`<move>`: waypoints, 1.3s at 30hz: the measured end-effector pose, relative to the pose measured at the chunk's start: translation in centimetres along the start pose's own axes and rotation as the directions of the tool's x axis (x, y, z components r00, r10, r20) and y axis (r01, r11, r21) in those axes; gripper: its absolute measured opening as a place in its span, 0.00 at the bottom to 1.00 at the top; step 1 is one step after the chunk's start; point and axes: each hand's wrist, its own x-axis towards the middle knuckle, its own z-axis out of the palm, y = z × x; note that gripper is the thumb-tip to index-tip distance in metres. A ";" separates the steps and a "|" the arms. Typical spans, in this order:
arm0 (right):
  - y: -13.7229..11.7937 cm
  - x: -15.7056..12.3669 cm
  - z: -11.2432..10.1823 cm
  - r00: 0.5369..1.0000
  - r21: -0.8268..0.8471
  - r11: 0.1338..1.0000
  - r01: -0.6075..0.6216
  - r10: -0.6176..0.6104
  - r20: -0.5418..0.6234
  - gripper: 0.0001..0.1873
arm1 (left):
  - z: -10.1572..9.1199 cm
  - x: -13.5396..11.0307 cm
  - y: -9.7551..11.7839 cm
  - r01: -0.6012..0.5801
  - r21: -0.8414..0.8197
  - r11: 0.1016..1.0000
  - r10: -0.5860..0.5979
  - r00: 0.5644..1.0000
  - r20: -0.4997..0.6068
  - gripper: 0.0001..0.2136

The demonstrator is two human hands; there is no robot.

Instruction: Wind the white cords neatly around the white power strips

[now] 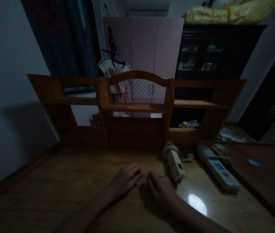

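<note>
My left hand (127, 177) is low over the wooden desktop (62, 181), its fingers bent and drawn toward the thumb. Close by on its right, my right hand (162, 190) is curled, with its fingertips turned toward the left ones. Only a narrow gap separates the two sets of fingertips. The dim light hides whether anything small is pinched in either hand. A white power strip (175, 165) with its cord wound round one end lies just beyond my right hand. Farther right lies a second power strip (222, 173), also with a bundled cord.
A wooden shelf unit (137, 106) stands along the desktop's far edge. A plug (188, 157) rests between the strips. To the right is another brown surface with a blue packet (256, 162). A wall (6, 97) borders the left. Behind are a pink wardrobe (143, 48) and hanging clothes (118, 76).
</note>
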 end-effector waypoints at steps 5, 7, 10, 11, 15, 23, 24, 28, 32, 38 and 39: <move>0.5 -0.1 0.2 1.000 0.035 0.999 -0.019 0.019 -0.006 0.10 | -0.3 -0.2 0.7 -0.076 -0.034 0.997 0.078 0.995 0.057 0.10; 0.5 -0.1 0.2 1.000 0.046 0.999 -0.013 0.013 0.004 0.11 | -0.4 -0.3 1.0 -0.092 -0.034 0.995 0.095 0.993 0.075 0.10; 0.5 -0.1 0.1 1.000 0.035 0.999 -0.006 0.005 0.021 0.12 | -0.4 -0.4 1.2 -0.111 -0.026 0.993 0.113 0.989 0.091 0.11; 0.5 -0.1 0.2 1.000 0.027 1.000 -0.003 0.002 0.023 0.12 | -0.4 -0.4 1.1 -0.117 -0.022 0.993 0.118 0.989 0.093 0.11; 0.6 -0.1 0.3 1.000 0.003 1.000 0.012 -0.012 0.028 0.13 | -0.2 -0.4 0.7 -0.131 -0.006 0.991 0.131 0.987 0.090 0.12; 0.2 -0.1 -0.1 0.996 0.035 0.999 0.038 -0.041 0.082 0.16 | -0.1 -0.5 0.4 -0.143 0.011 0.990 0.142 0.987 0.072 0.13; 0.2 -0.1 -0.1 0.995 0.046 0.998 0.045 -0.049 0.087 0.16 | -0.1 -0.5 0.5 -0.143 0.014 0.990 0.141 0.987 0.075 0.13; -0.2 -0.1 -0.5 0.992 0.081 0.995 0.062 -0.070 0.105 0.18 | -0.4 -0.5 0.7 -0.156 0.032 0.987 0.152 0.983 0.105 0.13; -0.5 -0.1 -0.9 0.991 0.094 0.994 0.061 -0.072 0.113 0.19 | -0.3 -0.5 0.7 -0.173 0.046 0.984 0.166 0.978 0.125 0.13; -0.2 -0.1 -0.6 0.990 0.067 0.996 0.054 -0.062 0.123 0.19 | -0.3 -0.6 0.7 -0.193 0.046 0.980 0.179 0.961 0.211 0.15; 0.0 -0.1 -0.5 0.991 0.053 0.997 0.053 -0.059 0.119 0.18 | -0.3 -0.6 0.8 -0.199 0.053 0.979 0.183 0.959 0.217 0.15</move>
